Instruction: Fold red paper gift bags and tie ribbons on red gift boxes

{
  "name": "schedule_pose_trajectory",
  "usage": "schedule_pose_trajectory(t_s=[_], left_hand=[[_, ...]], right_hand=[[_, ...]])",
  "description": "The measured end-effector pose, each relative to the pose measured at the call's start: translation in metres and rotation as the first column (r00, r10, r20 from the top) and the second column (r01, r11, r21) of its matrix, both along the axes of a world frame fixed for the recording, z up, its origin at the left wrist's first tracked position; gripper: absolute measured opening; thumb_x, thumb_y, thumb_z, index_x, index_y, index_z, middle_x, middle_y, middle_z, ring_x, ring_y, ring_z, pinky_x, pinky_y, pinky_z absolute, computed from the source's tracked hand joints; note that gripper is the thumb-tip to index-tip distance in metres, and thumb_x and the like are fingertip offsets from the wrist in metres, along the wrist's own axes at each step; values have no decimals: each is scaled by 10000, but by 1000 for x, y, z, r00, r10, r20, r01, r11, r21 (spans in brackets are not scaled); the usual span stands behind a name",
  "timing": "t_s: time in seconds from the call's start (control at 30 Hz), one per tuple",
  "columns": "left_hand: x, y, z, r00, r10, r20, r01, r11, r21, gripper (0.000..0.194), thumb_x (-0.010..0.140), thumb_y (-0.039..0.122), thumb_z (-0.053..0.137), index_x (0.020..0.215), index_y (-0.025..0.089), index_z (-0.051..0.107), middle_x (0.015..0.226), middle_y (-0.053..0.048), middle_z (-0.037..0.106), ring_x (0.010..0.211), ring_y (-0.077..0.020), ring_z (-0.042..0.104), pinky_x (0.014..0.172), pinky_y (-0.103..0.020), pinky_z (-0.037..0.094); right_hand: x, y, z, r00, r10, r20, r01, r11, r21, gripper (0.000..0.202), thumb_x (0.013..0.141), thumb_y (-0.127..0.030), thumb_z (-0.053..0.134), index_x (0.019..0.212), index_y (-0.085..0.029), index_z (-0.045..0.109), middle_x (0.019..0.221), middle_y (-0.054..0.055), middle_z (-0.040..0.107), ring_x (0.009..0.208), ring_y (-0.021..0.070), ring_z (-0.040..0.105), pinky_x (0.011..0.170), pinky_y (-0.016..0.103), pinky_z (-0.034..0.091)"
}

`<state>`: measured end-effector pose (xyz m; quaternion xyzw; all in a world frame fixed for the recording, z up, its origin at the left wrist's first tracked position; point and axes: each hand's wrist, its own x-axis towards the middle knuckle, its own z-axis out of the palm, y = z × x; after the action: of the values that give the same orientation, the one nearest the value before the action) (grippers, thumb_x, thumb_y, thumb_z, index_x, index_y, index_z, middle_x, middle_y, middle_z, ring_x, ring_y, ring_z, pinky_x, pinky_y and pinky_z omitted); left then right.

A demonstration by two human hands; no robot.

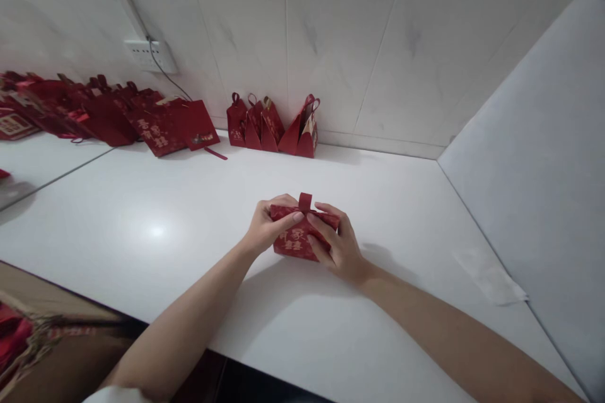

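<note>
I have one red box (pixel 295 248) between my hands, resting on or just above the white desk (pixel 155 201), I cannot tell which; my left hand (pixel 263 226) pinches its top edge at one end, thumb in front and fingers behind; my right hand (pixel 344 250) grips the other end, fingertips pressed on its front and upper edge; the ribbon loop (pixel 305 202) stands up between them; I judge this box nearly done, as its body has shape and its loop is up, though whether the top is fastened is hidden under my fingers; by the wall (pixel 331 43), a short row of small red boxes (pixel 273 128) stands with handles up and looks finished; to the left lies a crowded heap of red pieces (pixel 113 114), some flat-looking, and I cannot tell how many are left to do.
</note>
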<state>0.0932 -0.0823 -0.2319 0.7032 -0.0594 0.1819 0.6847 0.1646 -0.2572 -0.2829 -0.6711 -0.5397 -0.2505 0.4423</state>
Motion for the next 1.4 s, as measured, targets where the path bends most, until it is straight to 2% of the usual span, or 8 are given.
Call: schedule_pose_trajectory(t_s=[0.23, 0.47, 0.7, 0.93, 1.13, 1.3, 1.4], left_hand=[[0, 4, 2, 999, 6, -36, -5, 1000, 26, 103, 810, 261, 712, 781, 162, 719, 817, -49, 663, 702, -127, 598, 618, -229, 471], [0, 5, 2, 1000, 21, -6, -20, 997, 74, 108, 825, 252, 696, 766, 162, 713, 817, -50, 661, 716, -130, 601, 625, -236, 472], [0, 2, 1, 999, 42, 5, -43, 998, 56, 129, 826, 246, 695, 735, 154, 695, 804, -45, 654, 695, -128, 602, 620, -241, 473], [0, 1, 1, 999, 46, -3, -46, 998, 44, 152, 829, 252, 693, 718, 149, 677, 796, -41, 638, 691, -124, 592, 621, -240, 464], [-1, 5, 2, 999, 9, -32, -7, 998, 59, 130, 822, 259, 699, 745, 155, 692, 826, -49, 636, 715, -130, 589, 622, -240, 462], [0, 5, 2, 1000, 23, -13, -22, 996, 88, 111, 826, 266, 695, 786, 163, 706, 827, -48, 642, 721, -129, 591, 631, -241, 465], [0, 4, 1, 997, 81, 8, -81, 993, 85, 124, 826, 282, 696, 801, 160, 704, 845, -51, 650, 735, -134, 602, 645, -242, 471]], right_hand=[[5, -1, -1, 1000, -18, 12, 18, 999, -47, 648, 895, -165, 565, 1465, -366, 331, 1418, 98, 412, 1265, 276, 488, 984, 495, 493], [7, -4, 0, 994, -75, 84, 83, 993, -87, 617, 892, -175, 582, 1443, -350, 365, 1406, 112, 447, 1244, 262, 516, 963, 468, 478], [8, -8, 2, 978, -130, 164, 154, 978, -143, 572, 897, -218, 592, 1420, -343, 400, 1433, 122, 441, 1204, 262, 542, 947, 450, 460], [8, -9, 5, 958, -161, 236, 206, 961, -182, 567, 908, -247, 596, 1428, -328, 385, 1476, 156, 392, 1252, 275, 512, 975, 470, 429], [7, -9, 4, 968, -142, 208, 179, 968, -174, 585, 908, -224, 589, 1438, -330, 365, 1460, 147, 408, 1245, 261, 513, 972, 453, 439], [10, -6, -2, 982, -105, 155, 132, 975, -177, 594, 903, -198, 581, 1439, -319, 355, 1467, 148, 370, 1306, 269, 450, 996, 481, 432], [9, -6, 3, 991, -75, 115, 82, 995, -55, 572, 897, -177, 573, 1416, -323, 383, 1509, 128, 286, 1373, 301, 355, 1068, 575, 349]])
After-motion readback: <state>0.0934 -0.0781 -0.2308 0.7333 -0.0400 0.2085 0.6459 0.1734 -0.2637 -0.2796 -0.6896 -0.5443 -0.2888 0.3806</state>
